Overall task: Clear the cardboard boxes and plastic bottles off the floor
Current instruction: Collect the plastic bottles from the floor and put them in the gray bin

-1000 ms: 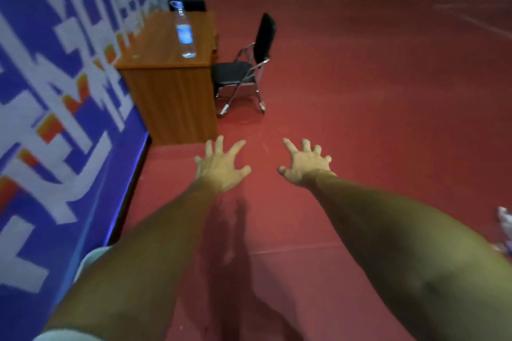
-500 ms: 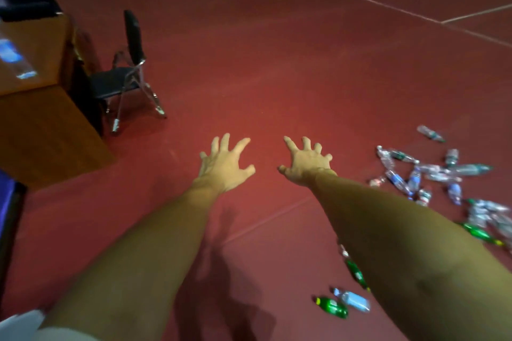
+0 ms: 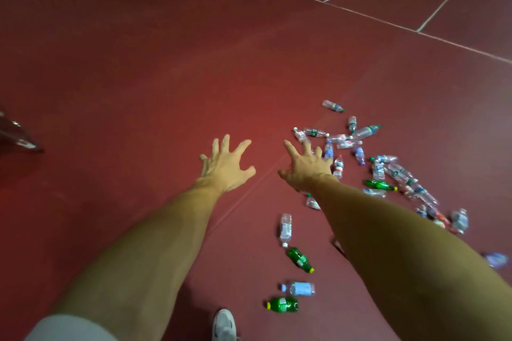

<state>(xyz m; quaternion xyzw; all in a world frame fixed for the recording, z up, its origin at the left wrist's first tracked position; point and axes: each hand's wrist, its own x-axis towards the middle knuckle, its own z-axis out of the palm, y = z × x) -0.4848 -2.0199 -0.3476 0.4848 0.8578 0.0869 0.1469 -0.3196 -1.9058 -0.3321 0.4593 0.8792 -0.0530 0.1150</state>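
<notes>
head view: left hand point(image 3: 224, 167) and right hand point(image 3: 306, 167), fingers point(image 3: 242, 147) spread and empty, over red floor point(image 3: 138, 63) strewn with plastic bottles point(image 3: 286, 228)

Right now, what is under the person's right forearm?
A clear plastic bottle on the red floor pokes out beside the right forearm; its other end is covered. Whether more bottles lie beneath the arm cannot be seen.

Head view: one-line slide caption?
Open, empty left hand and right hand reach out over a red floor strewn with plastic bottles.
</notes>
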